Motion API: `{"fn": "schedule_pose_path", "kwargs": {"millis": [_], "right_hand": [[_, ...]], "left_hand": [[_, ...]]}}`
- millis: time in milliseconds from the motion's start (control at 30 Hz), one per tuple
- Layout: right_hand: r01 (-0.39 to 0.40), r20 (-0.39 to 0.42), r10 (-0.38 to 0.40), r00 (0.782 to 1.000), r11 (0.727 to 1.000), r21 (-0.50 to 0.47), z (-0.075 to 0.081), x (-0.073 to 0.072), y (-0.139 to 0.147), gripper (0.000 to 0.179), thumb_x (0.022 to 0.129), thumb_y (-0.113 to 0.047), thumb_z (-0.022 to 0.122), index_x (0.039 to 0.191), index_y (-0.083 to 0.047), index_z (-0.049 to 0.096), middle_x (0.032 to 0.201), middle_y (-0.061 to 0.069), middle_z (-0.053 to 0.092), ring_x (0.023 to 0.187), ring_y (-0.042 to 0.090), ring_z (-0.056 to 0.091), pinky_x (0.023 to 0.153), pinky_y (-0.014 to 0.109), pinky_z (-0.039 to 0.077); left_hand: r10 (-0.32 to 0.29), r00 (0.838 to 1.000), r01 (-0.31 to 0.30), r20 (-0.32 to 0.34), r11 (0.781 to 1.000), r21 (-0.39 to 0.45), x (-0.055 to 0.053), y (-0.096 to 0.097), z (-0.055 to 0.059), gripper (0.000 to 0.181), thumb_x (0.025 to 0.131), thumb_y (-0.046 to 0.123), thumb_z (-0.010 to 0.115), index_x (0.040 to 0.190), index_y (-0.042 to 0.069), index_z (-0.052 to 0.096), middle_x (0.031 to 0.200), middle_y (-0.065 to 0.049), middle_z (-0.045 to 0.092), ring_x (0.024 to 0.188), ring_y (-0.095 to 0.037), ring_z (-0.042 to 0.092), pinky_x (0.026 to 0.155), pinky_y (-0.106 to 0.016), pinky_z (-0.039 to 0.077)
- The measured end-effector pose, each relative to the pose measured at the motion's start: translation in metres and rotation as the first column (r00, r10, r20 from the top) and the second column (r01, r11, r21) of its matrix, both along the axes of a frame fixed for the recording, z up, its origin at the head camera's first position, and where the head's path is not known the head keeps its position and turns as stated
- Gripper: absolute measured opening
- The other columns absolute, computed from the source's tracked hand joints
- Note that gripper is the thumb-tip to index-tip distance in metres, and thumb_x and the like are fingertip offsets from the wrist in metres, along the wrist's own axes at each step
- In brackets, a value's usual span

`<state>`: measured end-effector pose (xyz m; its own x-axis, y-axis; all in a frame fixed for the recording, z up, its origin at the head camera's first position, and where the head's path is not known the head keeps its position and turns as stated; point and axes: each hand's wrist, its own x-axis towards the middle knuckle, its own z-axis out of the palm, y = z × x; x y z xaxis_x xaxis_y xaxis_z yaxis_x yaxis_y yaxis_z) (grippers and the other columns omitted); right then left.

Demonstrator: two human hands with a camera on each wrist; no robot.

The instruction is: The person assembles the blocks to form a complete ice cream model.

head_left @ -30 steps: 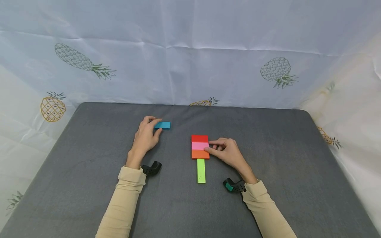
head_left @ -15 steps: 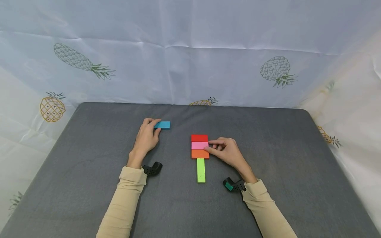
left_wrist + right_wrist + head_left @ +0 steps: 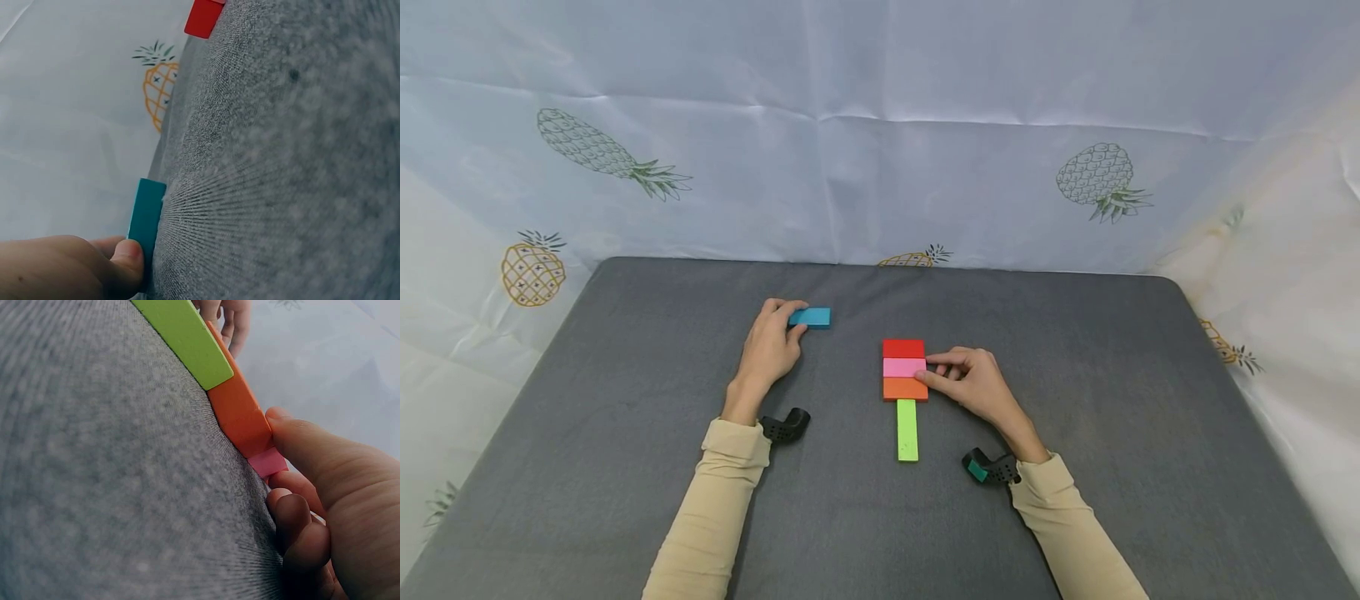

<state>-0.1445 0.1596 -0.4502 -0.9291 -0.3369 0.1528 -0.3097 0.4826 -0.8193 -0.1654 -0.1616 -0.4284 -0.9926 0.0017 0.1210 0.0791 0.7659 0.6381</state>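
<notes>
In the head view the left hand (image 3: 767, 346) pinches the left end of a blue block (image 3: 816, 317) between thumb and fingers. Seen from the left wrist, the thumb (image 3: 128, 255) presses on that block's side, close over the cloth. A red block (image 3: 903, 348), a pink block (image 3: 901, 367) and an orange block (image 3: 902, 388) lie side by side, long edges together. Below the orange one a light green block (image 3: 907, 431) points toward the person. The right hand (image 3: 970, 382) holds the pink block's right end, its thumb overlapping the pink-orange seam, other fingers curled beside it.
Dark grey cloth covers the table (image 3: 625, 467). A pale curtain (image 3: 865, 183) printed with pineapples hangs behind its far edge and along both sides. Black wrist cameras sit at the left wrist (image 3: 784, 425) and the right wrist (image 3: 992, 467).
The left hand's knuckles have come slightly nearer the person while it keeps its pinch on the blue block. The right hand and the joined blocks have stayed in place.
</notes>
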Motion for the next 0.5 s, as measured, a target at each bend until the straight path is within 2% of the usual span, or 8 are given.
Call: {"fn": "schedule_pose_path", "kwargs": {"millis": [267,500], "right_hand": [[-0.005,-0.010,0.004,1.000,1.000,-0.005,-0.001,0.000,0.000,0.025,0.084,-0.016,0.085,0.104,-0.002,0.080,0.080,0.007,0.067,0.058,0.001,0.054,0.056,0.019,0.044],[-0.008,-0.015,0.008,1.000,1.000,-0.006,-0.001,0.000,-0.001,0.025,0.085,-0.016,0.085,0.104,-0.002,0.080,0.079,0.007,0.067,0.058,0.001,0.053,0.056,0.019,0.043]], "left_hand": [[-0.019,1.000,0.019,-0.019,1.000,-0.001,0.001,0.006,0.002,0.036,0.102,0.007,0.059,0.138,0.002,0.061,0.136,-0.026,0.053,0.122,-0.043,0.059,0.104,-0.057,0.048],[-0.067,0.996,0.068,-0.060,0.998,0.011,0.003,0.018,0.003,0.034,0.101,0.006,0.062,0.134,0.002,0.064,0.133,-0.026,0.056,0.119,-0.042,0.061,0.103,-0.055,0.050]]}}
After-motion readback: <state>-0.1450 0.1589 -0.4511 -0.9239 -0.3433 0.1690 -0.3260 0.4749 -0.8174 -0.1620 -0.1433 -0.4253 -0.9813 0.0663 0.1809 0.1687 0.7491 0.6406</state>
